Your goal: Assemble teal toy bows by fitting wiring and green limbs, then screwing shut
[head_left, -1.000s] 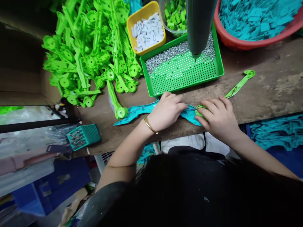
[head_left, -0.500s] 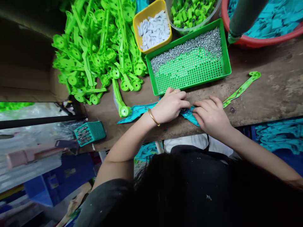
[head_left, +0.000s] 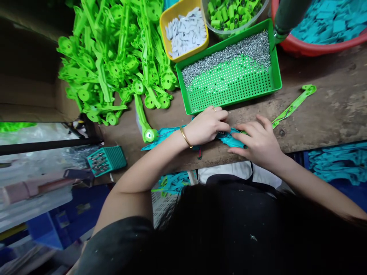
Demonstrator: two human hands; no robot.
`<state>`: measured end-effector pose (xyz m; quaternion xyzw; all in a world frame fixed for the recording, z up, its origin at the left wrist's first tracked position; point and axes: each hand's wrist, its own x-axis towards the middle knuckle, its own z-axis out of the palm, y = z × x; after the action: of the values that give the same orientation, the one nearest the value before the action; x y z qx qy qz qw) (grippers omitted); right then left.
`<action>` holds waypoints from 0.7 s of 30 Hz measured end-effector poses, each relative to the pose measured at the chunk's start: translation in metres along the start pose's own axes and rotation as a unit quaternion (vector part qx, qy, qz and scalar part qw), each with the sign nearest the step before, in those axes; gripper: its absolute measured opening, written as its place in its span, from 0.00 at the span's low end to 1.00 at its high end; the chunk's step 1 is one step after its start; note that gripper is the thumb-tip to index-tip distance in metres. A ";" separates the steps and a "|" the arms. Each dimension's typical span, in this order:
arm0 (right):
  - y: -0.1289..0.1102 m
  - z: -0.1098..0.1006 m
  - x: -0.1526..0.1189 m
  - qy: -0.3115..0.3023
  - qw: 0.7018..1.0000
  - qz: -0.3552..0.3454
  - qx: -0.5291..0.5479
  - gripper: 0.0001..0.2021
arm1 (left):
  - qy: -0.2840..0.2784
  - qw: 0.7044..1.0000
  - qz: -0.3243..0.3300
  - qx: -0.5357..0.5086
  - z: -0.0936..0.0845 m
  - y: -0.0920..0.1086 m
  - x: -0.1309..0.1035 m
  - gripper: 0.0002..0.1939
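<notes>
A long blue plastic shell [head_left: 166, 138] lies on the wooden bench, its middle covered by my left hand [head_left: 210, 124]. The fingers of that hand are bent down and closed over the shell; what their tips pinch is hidden. Around the shell's right end [head_left: 231, 140] my right hand [head_left: 256, 141] has its thumb on the near side and fingers on the far side. Small dark parts and thin wires sit inside the shell. A short red wire [head_left: 200, 153] hangs out on the near side. A bit of green shows between my right fingers.
Beyond my hands stands a green perforated tray [head_left: 229, 106] of screws. A yellow bin [head_left: 164, 28] of white pieces, a pile of green plastic parts [head_left: 114, 68] and a red tub [head_left: 309, 49] are behind. Single green arms [head_left: 140, 114] lie left and right [head_left: 294, 107]. A dark tool hangs upper right.
My right thumb has moved nearer to me, widening its gap from the fingers and showing more of the shell's end. The left hand stays nearly in place. The view has shifted slightly.
</notes>
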<state>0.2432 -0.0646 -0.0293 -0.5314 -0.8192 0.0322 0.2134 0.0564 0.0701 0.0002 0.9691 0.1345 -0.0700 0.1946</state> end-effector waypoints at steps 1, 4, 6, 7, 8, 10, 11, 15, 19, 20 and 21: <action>-0.001 0.000 0.000 -0.004 1.000 -0.001 -0.004 0.16 | 0.008 1.000 0.005 -0.005 0.001 -0.002 -0.001 0.17; -0.006 -0.003 0.002 -0.020 1.000 0.008 -0.020 0.13 | 0.026 0.999 0.028 -0.008 0.006 -0.007 -0.005 0.17; -0.009 -0.007 0.004 -0.031 0.999 0.012 -0.038 0.12 | 0.029 0.998 0.046 0.010 0.008 -0.007 -0.005 0.16; -0.010 -0.008 0.005 -0.037 0.998 0.010 -0.049 0.12 | 0.030 0.998 0.054 0.024 0.009 -0.007 -0.005 0.15; -0.010 -0.010 0.005 -0.044 0.997 0.006 -0.059 0.12 | 0.034 0.997 0.062 0.041 0.010 -0.006 -0.004 0.15; -0.008 -0.011 0.005 -0.058 0.995 -0.007 -0.076 0.14 | 0.050 0.993 0.075 0.071 0.013 -0.006 -0.002 0.15; -0.007 -0.011 0.005 -0.066 0.995 -0.014 -0.080 0.16 | 0.060 0.991 0.082 0.083 0.015 -0.006 -0.002 0.16; -0.008 -0.011 0.001 -0.087 0.994 -0.029 -0.066 0.26 | 0.081 0.987 0.090 0.105 0.017 -0.005 -0.004 0.14; 0.003 -0.027 -0.005 -0.059 0.998 -0.027 -0.004 0.24 | 0.103 0.990 0.033 0.090 0.018 0.002 -0.014 0.11; 0.013 -0.036 -0.005 -0.036 0.999 -0.018 0.008 0.22 | 0.116 0.990 0.009 0.080 0.020 0.005 -0.016 0.11; 0.026 -0.046 -0.003 -0.004 1.000 -0.010 0.011 0.19 | 0.135 0.988 -0.016 0.071 0.023 0.008 -0.018 0.11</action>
<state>0.2842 -0.0641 0.0042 -0.5210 -0.8246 0.0415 0.2165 0.0393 0.0496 -0.0142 0.9786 0.1702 0.0490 0.1046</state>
